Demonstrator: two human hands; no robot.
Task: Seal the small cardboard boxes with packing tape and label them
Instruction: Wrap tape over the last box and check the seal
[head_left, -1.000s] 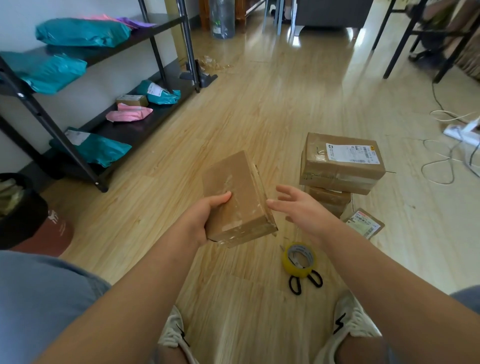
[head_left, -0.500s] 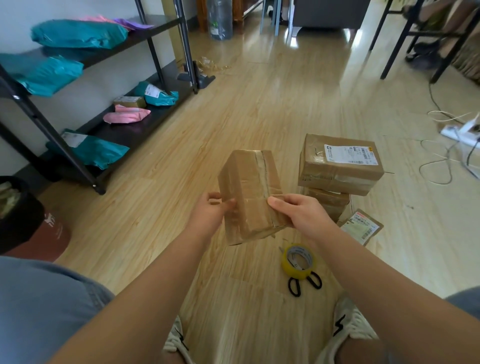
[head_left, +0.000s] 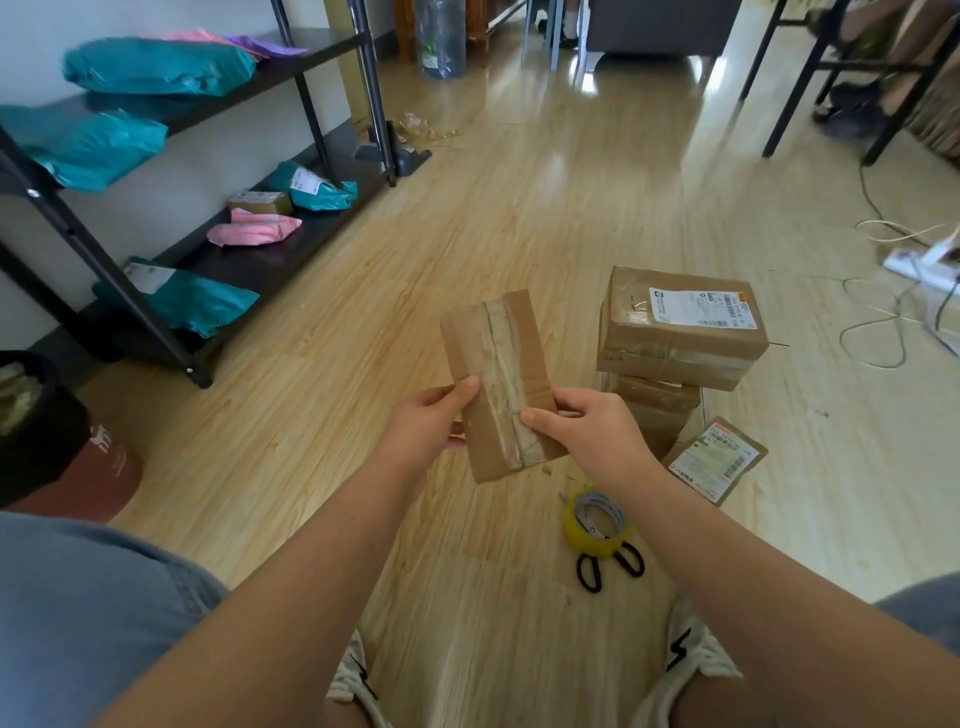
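Small cardboard box (head_left: 498, 384): centre of the frame, held up off the floor (head_left: 519, 208), tilted, with a clear taped seam running down its facing side.
Your left hand (head_left: 426, 421): grip closed on the box's left edge, thumb on the front face.
Your right hand (head_left: 587, 431): grip pinching the box's lower right part, thumb tip on the taped seam.
Packing tape (head_left: 597, 519): yellow roll, lower right of centre, lying on the floor over the scissors (head_left: 610, 569), whose black handles stick out below it.
Stacked boxes (head_left: 675, 332): right of centre, on the floor; the top one is taped and bears a white label.
Labelled flat card (head_left: 717, 460): on the floor, against the stack's lower right.
Shelf rack (head_left: 244, 265): left of the frame, carrying teal mailers (head_left: 156, 67) and a pink mailer (head_left: 254, 231).
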